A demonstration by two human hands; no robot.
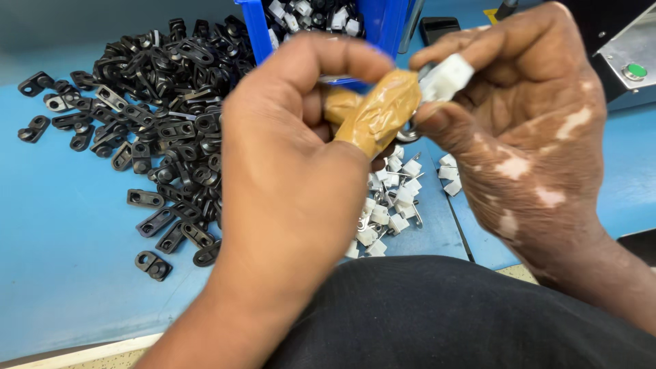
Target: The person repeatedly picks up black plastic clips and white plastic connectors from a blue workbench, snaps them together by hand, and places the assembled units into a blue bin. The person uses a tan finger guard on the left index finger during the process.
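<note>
The blue worktable takes up most of the view, with a big heap of black plastic clips spread over its left side and a blue bin of mixed parts stood at the back. A smaller scatter of white clips is left lying under the hands. Both hands are brought together up close: the left hand, its thumb wrapped in tan tape, is curled shut, though what's pinched inside can't be made out. The right hand is clamped on a white clip, held right against that taped thumb. Looks like a fitting step is in hand; careful lining-up and a firm press would probably be needed next.
</note>
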